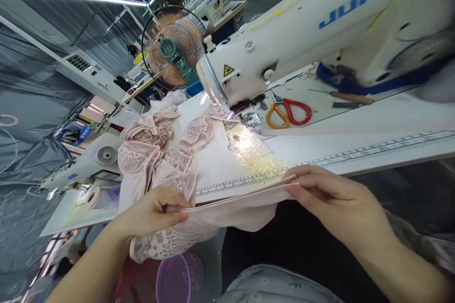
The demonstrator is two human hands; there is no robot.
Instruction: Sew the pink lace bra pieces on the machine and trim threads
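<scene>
A pale pink lace bra (227,213) is stretched between my two hands at the front edge of the sewing table (213,170). My left hand (159,210) pinches its band at one end, thumb against fingers. At the other end, my right hand (327,194) grips the band between thumb and fingertips. The lace cup hangs below my left hand. Beyond the band, under the lamp of the white sewing machine (245,66), lies another pink lace piece (201,130), with a strip of it near the needle area.
More pink lace bras (142,156) are heaped on the table's left. Scissors (289,112) with red and orange handles and a wooden-handled tool (351,98) lie by the machine. A fan (174,47) stands behind; a purple bin (174,279) is below. Other people sit farther back.
</scene>
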